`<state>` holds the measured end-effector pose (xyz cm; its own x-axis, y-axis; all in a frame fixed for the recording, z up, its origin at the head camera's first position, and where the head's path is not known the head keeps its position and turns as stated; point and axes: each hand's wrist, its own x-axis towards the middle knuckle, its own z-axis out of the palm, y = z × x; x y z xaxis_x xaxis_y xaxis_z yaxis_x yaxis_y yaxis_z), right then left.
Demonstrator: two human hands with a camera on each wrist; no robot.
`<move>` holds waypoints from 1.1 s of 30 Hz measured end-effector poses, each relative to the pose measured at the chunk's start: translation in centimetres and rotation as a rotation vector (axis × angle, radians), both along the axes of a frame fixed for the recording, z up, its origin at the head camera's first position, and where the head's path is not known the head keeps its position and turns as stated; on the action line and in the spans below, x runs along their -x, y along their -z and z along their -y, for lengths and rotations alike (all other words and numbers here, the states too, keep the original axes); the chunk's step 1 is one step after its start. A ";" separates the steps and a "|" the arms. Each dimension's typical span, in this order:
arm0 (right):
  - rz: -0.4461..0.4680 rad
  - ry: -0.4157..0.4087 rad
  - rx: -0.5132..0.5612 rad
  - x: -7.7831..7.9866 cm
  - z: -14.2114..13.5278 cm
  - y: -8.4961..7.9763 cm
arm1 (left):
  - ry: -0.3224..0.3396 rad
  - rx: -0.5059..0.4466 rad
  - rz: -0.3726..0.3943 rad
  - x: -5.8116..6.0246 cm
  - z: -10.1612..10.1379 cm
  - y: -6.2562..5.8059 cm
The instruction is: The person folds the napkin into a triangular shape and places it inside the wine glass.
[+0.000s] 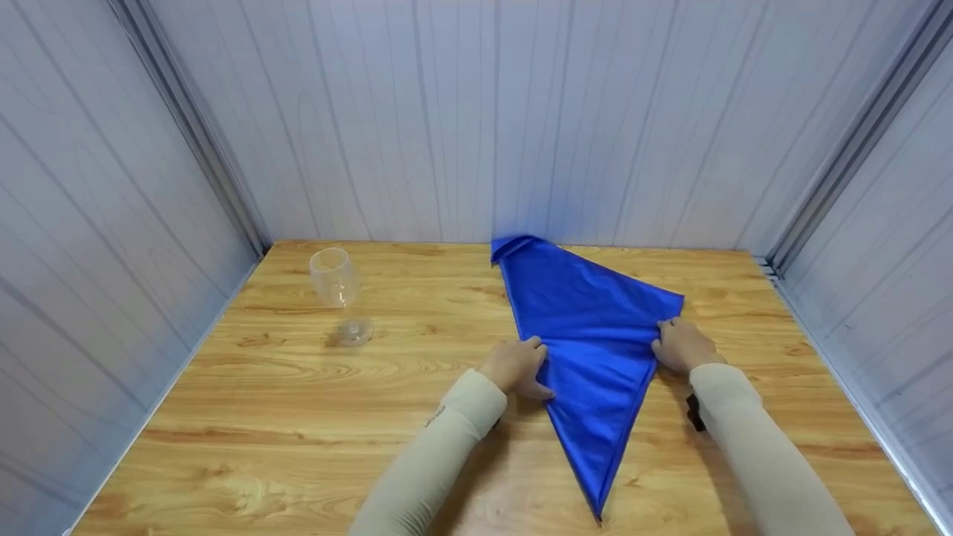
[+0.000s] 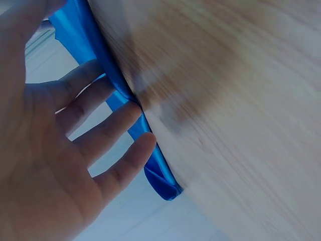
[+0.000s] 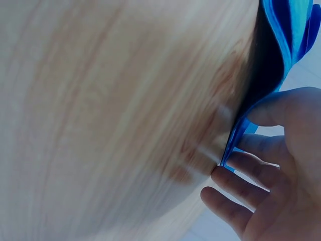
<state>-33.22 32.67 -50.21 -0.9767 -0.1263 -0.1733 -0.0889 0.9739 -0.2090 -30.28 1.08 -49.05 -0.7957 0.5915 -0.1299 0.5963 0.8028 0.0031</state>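
A blue cloth lies folded into a long pointed shape, its narrow tip towards me and crosswise wrinkles between the hands. At its left edge, the left hand rests with thumb and fingers spread; the left wrist view shows those fingers nearly straight along the rolled edge. On the other side the right hand pinches the cloth's edge, thumb and index finger partly tucked into it in the right wrist view, its other fingers spread. There, the cloth stands slightly raised off the table.
A clear stemmed glass stands upright at the left rear of the wooden table. Pale panelled walls enclose the back and both sides. The cloth's far corner, folded over, lies close to the back wall.
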 end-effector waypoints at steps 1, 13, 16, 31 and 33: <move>0.002 -0.001 -0.004 0.0 0.1 0.0 | -0.005 0.007 0.004 0.0 0.0 0.0; -0.060 -0.045 -0.034 -0.8 0.4 -0.4 | -0.036 0.025 0.000 0.8 0.7 -0.1; -0.083 -0.069 -0.038 -0.9 0.5 -0.3 | -0.044 0.037 -0.013 1.0 0.8 -0.1; -0.097 -0.052 -0.028 -1.2 1.2 -0.7 | -0.111 0.055 0.017 1.7 1.7 -0.4; -0.105 -0.050 -0.024 -1.2 1.2 -0.8 | -0.114 0.052 0.015 1.8 1.9 -0.5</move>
